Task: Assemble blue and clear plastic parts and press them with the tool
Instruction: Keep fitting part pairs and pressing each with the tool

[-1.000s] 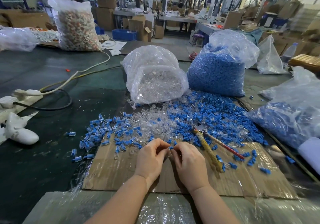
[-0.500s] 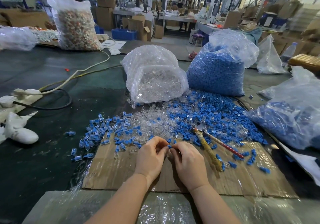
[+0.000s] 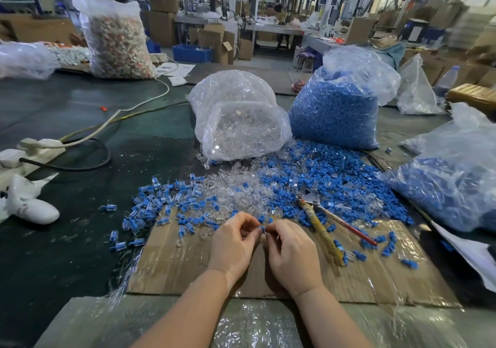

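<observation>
Both hands meet over the cardboard sheet [image 3: 171, 272], fingertips together. The left hand [image 3: 233, 243] pinches a small blue plastic part [image 3: 262, 230] between thumb and forefinger. The right hand [image 3: 292, 253] has its fingers curled against the same point, probably around a clear plastic part, but this piece is too small and transparent to be sure. In my judgement the two hands face each other so that one piece can be pushed into the other.

Just right of the grip lies the pressing tool [image 3: 320, 229], its wrapped handle toward the person, likely so the right hand can take it quickly. Beyond the grip spread the loose clear parts [image 3: 236, 186] and loose blue parts [image 3: 335, 175]; to its left lie joined blue-and-clear pieces [image 3: 150, 208].
</observation>
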A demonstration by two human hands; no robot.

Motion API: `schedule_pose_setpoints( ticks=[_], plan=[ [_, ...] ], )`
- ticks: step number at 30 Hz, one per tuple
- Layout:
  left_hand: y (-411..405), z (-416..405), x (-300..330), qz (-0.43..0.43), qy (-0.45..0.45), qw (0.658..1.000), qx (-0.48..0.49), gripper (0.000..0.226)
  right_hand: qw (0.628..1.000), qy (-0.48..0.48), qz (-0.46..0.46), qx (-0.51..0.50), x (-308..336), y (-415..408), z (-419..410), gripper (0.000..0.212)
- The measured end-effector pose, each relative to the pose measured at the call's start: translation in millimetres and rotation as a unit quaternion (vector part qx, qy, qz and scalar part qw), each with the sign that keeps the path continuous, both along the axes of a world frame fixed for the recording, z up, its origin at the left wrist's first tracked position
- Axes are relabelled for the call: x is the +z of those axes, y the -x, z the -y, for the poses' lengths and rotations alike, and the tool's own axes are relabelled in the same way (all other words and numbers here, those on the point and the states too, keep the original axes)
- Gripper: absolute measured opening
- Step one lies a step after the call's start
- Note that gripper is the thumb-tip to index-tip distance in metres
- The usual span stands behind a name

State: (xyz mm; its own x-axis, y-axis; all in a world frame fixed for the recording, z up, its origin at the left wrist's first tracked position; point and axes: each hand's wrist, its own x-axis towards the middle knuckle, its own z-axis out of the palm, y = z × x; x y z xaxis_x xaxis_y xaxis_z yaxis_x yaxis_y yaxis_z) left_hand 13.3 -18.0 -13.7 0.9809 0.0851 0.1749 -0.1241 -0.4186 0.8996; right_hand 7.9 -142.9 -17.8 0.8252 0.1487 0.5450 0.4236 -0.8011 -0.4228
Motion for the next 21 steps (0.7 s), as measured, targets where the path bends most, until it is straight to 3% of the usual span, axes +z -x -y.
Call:
schedule_pose_setpoints(
  ticks=[5,9,11,15,18,21],
  plan=[
    [0,0,0,-0.003,0.006,1.000,0.003,0.020,0.998,0.015,0.038,-0.041,2,-1,1,0.013],
    [1,0,1,-0.011,0.014,1.000,0.003,0.022,0.984,0.067,0.052,-0.157,4,-3,6,0.022],
    [2,0,2,-0.014,0.013,1.000,0.001,0.023,0.964,0.116,-0.034,-0.235,9,-6,13,0.035],
    [0,0,2,-0.016,0.012,1.000,0.001,0.021,0.884,0.214,-0.257,-0.328,19,-18,40,0.072],
    [0,0,2,-0.019,0.022,1.000,0.004,0.019,0.864,0.242,-0.307,-0.316,22,-23,51,0.078],
    [-2,-1,3,-0.027,0.031,0.999,0.008,0.021,0.869,0.246,-0.297,-0.310,25,-25,54,0.070]
  ],
)
